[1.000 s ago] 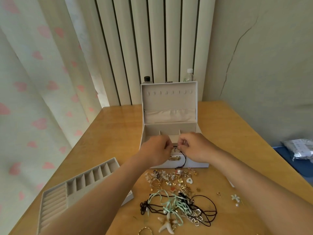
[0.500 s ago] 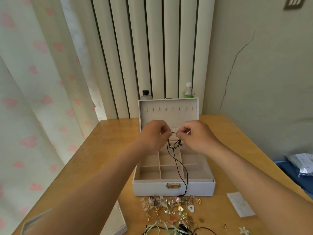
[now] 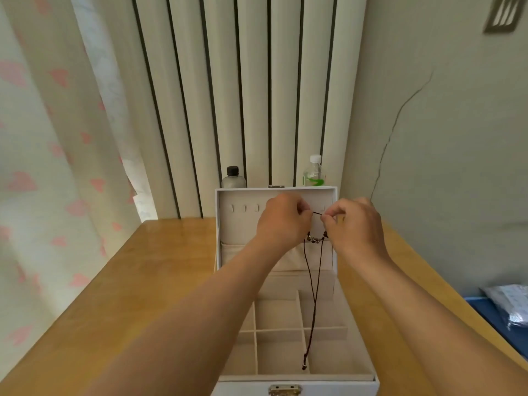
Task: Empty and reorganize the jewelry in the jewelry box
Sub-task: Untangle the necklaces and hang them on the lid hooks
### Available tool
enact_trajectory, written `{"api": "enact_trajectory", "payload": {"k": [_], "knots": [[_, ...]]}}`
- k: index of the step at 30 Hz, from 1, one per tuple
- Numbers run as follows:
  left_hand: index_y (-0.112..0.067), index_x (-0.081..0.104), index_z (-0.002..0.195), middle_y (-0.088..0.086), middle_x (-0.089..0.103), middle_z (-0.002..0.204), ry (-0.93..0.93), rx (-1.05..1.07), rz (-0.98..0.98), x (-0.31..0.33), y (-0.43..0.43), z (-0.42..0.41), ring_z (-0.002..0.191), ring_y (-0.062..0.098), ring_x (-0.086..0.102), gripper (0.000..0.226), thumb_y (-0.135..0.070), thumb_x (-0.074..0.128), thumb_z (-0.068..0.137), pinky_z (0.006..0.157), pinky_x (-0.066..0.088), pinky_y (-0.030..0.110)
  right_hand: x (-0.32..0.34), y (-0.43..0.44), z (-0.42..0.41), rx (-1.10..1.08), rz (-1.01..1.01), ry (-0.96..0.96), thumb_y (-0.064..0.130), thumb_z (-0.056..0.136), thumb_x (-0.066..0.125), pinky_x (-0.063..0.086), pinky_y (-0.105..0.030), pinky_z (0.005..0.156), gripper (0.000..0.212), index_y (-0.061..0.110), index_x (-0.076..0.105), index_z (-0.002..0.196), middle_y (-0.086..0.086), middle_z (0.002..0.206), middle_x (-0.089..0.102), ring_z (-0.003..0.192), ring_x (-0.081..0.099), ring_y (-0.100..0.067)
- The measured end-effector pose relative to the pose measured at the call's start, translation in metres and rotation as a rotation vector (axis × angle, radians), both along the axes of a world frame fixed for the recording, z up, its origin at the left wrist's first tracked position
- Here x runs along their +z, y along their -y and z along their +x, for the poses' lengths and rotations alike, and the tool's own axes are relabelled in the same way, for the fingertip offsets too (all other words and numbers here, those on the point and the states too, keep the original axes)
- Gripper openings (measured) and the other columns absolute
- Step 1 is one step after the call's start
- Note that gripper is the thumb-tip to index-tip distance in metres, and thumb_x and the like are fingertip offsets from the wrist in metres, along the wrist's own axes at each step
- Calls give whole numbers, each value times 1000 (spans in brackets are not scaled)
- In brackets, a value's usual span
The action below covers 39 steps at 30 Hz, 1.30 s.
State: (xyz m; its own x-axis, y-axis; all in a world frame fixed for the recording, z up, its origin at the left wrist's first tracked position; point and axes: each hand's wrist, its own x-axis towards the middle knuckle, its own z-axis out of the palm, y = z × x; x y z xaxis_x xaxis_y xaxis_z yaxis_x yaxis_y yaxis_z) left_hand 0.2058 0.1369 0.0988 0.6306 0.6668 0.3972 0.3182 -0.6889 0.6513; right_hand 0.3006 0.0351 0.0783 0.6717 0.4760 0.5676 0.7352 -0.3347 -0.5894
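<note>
Cord [image 3: 315, 284] now lifted to lid [image 3: 240, 232], pinched by left hand [image 3: 281, 221] and right hand [image 3: 355, 225]; tail hangs into box [image 3: 328, 388] below them.

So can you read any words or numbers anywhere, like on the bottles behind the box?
No text is readable here.
Clear plastic bottle with white cap: green label, too blurred to read.
Grey bottle with black cap: no label visible.
Silvery plastic packet at the right edge: print too blurred.
White jewelry box: no writing.
</note>
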Motion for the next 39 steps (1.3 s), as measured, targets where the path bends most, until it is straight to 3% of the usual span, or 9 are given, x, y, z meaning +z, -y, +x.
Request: {"api": "enact_trajectory", "payload": {"k": [5, 8, 15, 21, 26, 30, 33, 37, 39], "knots": [[-22, 73, 84, 0, 70, 81, 16, 133, 35, -7, 6, 26, 78, 22, 66, 18, -25, 57, 92, 72, 57, 36, -12, -11, 13, -4, 63, 121, 8, 88, 66, 39, -29, 73, 9, 11, 66, 80, -9, 118, 56, 104, 58, -27], [-19, 69, 85, 2, 68, 78, 8, 169, 110, -8, 10, 33, 75, 24, 64, 22, -30, 53, 94, 69, 56, 37, -11, -18, 19, 9, 78, 207, 8, 90, 62, 40, -32, 64, 10, 7, 62, 81, -8, 110, 59, 89, 59, -28], [-19, 64, 90, 3, 65, 90, 15, 191, 73, -2, 6, 41, 85, 26, 61, 13, -28, 54, 92, 76, 53, 39, -9, -28, 22, -14, 79, 284, 6, 92, 56, 40, -34, 54, 15, 4, 56, 77, -12, 94, 58, 69, 53, -30], [-17, 63, 89, 2, 63, 89, 16, 222, -35, 2, 5, 41, 82, 25, 62, 6, -21, 60, 85, 66, 48, 32, -3, -27, 24, -6, 9, 253, 4, 89, 57, 41, -34, 57, 12, 1, 62, 79, -11, 93, 56, 72, 54, -32], [-15, 53, 99, 3, 59, 94, -49, 207, -95, -6, 7, 39, 82, 23, 55, 16, -19, 63, 86, 64, 42, 33, 1, -24, 24, 27, -133, 184, 6, 89, 57, 38, -32, 63, 11, 2, 66, 85, -7, 102, 49, 81, 52, -28], [-15, 62, 87, 4, 65, 90, -41, 192, -81, -8, 3, 40, 85, 25, 62, 8, -20, 67, 86, 71, 52, 34, -1, -22, 26, 52, -104, 164, 4, 89, 59, 39, -31, 64, 11, 1, 68, 84, -7, 100, 50, 83, 52, -27], [-19, 60, 88, 3, 65, 92, -59, 170, -32, -13, 1, 39, 88, 23, 59, 15, -32, 66, 91, 69, 46, 31, -7, -18, 31, 90, -66, 167, 5, 89, 63, 47, -35, 67, 9, 2, 70, 84, -8, 99, 54, 84, 56, -28], [-19, 56, 82, 2, 63, 84, -74, 132, 28, -19, -3, 25, 83, 23, 58, 25, -41, 59, 95, 70, 49, 34, -14, -3, 30, 115, -11, 207, 11, 92, 62, 50, -34, 75, 15, 10, 75, 99, -7, 111, 56, 88, 59, -24], [-17, 58, 83, 0, 62, 80, -87, 95, 54, -23, -4, 10, 80, 21, 59, 23, -36, 60, 96, 72, 52, 35, -19, 11, 26, 110, 27, 280, 6, 90, 62, 51, -34, 70, 17, 10, 74, 101, -6, 103, 59, 81, 60, -23]]}}
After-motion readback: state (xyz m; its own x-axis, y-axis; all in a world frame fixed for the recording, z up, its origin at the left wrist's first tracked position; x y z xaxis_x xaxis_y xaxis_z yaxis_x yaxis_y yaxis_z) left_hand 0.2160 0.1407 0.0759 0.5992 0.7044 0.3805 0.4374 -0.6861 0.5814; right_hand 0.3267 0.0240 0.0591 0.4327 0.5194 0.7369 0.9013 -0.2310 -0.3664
